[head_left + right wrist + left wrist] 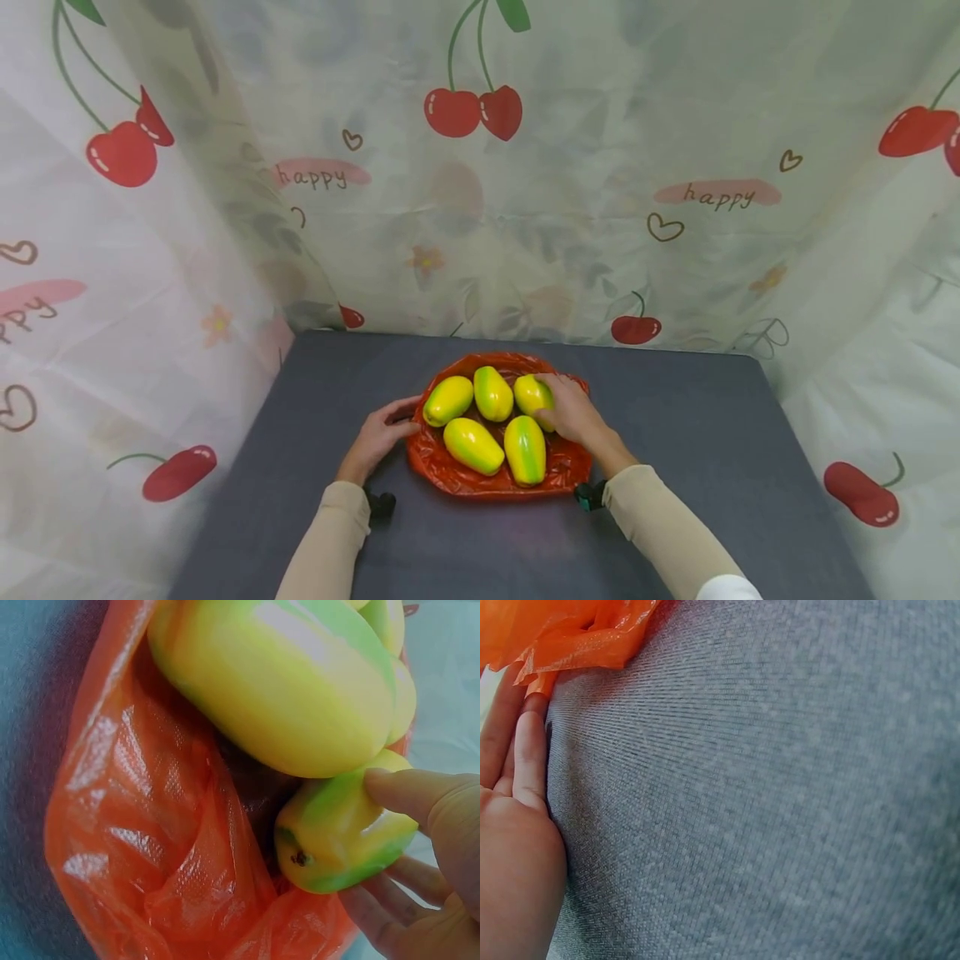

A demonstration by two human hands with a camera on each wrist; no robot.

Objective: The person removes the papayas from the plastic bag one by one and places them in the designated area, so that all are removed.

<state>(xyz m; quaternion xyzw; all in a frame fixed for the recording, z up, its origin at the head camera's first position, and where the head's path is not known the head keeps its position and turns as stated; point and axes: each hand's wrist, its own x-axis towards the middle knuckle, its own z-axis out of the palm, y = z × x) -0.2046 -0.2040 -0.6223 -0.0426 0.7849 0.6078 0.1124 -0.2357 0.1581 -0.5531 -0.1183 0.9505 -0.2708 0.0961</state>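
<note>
Several yellow-green papayas [472, 446] lie on a spread, crumpled red plastic bag [438, 467]. My right hand [576, 412] grips the papaya [531, 393] at the bag's far right. In the right wrist view, the thumb [401, 787] rests on top of that papaya [322, 855] and the other fingers reach under its side. At the bag's left edge is my left hand [378, 435]. Its fingers [531, 757] are mostly straight in the left wrist view, with the tips at the plastic edge [592, 645], partly hidden by it.
A dark grey cloth-covered table [675, 417] bears the bag. Pale curtains [570, 208] printed with cherries and hearts hang behind the table and at both sides. A dark wrist device [381, 505] is on the left wrist and another [588, 496] on the right.
</note>
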